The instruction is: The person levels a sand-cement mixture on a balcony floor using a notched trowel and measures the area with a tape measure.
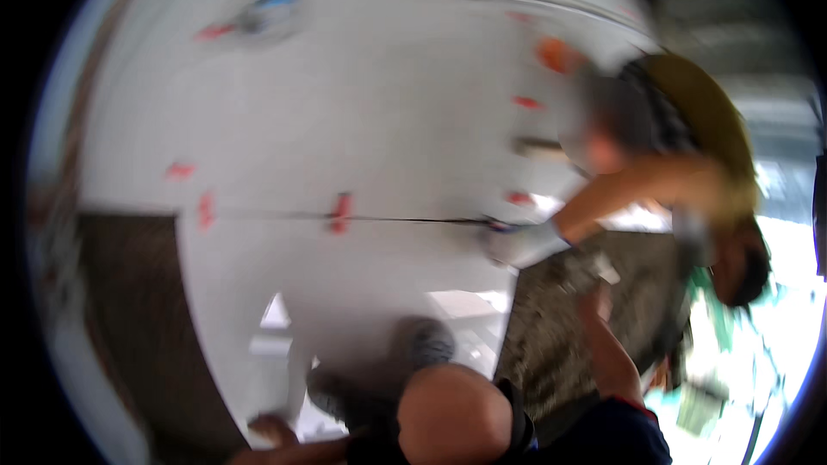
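Large white tiles (pixel 388 120) with red pieces (pixel 341 213) along their seams lie below me. My left hand (pixel 271 430) is low at the left, over the lower tile; its fingers are blurred. My right hand (pixel 590 288) reaches over the dark, rough bed (pixel 551 336) right of that tile, at a pale greyish thing (pixel 603 263) too blurred to name; its grip is unclear. Just above it, a co-worker's gloved hand (pixel 525 241) is at the seam. My bare knee (pixel 452 418) and shoes (pixel 431 344) show at the bottom.
A co-worker (pixel 706 120) bends in from the right. A long bar (pixel 551 0), an orange object (pixel 558 55) and a blue-and-grey tool (pixel 276 4) lie on the upper tiles. Another dark bed (pixel 129 293) borders the lower tile on the left.
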Tool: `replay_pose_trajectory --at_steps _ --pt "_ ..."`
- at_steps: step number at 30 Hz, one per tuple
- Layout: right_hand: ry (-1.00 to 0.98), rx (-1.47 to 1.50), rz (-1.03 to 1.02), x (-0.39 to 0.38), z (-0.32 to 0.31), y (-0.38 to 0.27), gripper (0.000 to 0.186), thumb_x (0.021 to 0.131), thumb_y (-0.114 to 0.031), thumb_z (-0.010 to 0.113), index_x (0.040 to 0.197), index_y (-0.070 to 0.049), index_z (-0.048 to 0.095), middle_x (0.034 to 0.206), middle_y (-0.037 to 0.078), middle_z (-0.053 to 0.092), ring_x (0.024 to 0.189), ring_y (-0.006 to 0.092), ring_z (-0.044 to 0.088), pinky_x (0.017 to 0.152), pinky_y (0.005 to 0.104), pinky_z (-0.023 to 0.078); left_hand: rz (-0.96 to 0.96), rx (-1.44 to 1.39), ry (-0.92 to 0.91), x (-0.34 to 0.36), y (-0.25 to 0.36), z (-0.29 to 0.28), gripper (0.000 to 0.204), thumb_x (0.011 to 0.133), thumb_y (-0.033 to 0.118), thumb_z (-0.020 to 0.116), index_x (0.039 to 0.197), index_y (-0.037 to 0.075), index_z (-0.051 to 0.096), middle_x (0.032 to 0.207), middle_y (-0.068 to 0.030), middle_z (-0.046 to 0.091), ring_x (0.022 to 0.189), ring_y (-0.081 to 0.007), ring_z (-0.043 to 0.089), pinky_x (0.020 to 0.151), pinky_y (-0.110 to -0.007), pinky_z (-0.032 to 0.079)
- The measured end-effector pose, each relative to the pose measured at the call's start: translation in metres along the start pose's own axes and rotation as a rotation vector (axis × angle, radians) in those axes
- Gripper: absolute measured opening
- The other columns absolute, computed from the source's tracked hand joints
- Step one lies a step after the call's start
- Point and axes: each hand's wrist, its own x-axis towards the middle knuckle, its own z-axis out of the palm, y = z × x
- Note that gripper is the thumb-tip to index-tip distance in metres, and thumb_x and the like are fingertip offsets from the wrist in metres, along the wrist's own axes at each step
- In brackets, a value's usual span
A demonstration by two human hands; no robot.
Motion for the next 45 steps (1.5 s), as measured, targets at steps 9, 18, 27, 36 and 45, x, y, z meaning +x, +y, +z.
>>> replay_pose_trajectory --at_steps 9,18,27,36,45 --pt "-0.459 -0.705 -0.218 0.110 0.021 0.057 0.046 0.092 -0.011 0.056 0.137 -0.011 0.049 0.137 0.011 0.050 0.125 0.0248 0.048 0.100 0.0370 0.046 -0.320 -0.188 -0.107 -0.070 -0.032 -0.003 0.040 0.083 0.003 0.056 0.123 -0.001 0.051 0.120 -0.0270 0.055 0.110 -0.0440 0.052 0.095 -0.043 0.044" --pt "-0.540 -0.329 -0.183 0.091 0.005 0.152 0.053 0.087 -0.042 0.065 0.125 -0.006 0.056 0.114 0.015 0.064 0.103 0.0326 0.063 0.083 0.0467 0.053 -0.473 -0.159 -0.174 -0.070 -0.074 0.048 0.027 0.082 0.013 0.049 0.102 -0.002 0.059 0.109 -0.0249 0.058 0.102 -0.0402 0.057 0.088 -0.046 0.044" --pt "-0.114 -0.065 0.130 -0.065 -0.017 0.197 0.044 0.088 -0.025 0.059 0.128 -0.010 0.052 0.117 0.018 0.062 0.109 0.0359 0.059 0.085 0.0483 0.050 -0.429 -0.040 -0.081 -0.077 -0.058 0.069 0.039 0.086 0.023 0.046 0.115 -0.003 0.049 0.120 -0.0275 0.051 0.110 -0.0425 0.050 0.093 -0.049 0.040" --pt "-0.396 -0.085 0.331 -0.092 0.030 0.247 0.038 0.089 -0.026 0.062 0.122 -0.007 0.055 0.102 0.011 0.067 0.087 0.0202 0.066 0.073 0.0362 0.054 -0.496 -0.094 0.152 -0.108 -0.094 0.075 0.053 0.090 0.033 0.043 0.127 -0.005 0.039 0.130 -0.0300 0.043 0.119 -0.0447 0.044 0.099 -0.053 0.035" --pt "-0.518 -0.099 -0.329 -0.249 -0.179 0.024 0.063 0.090 -0.022 0.065 0.145 -0.014 0.036 0.119 0.017 0.063 0.092 0.0199 0.067 0.067 0.0351 0.056 -0.798 0.289 0.633 -0.164 -0.133 0.096 0.068 0.095 0.043 0.040 0.140 -0.007 0.029 0.141 -0.0325 0.035 0.128 -0.0469 0.038 0.104 -0.056 0.031"
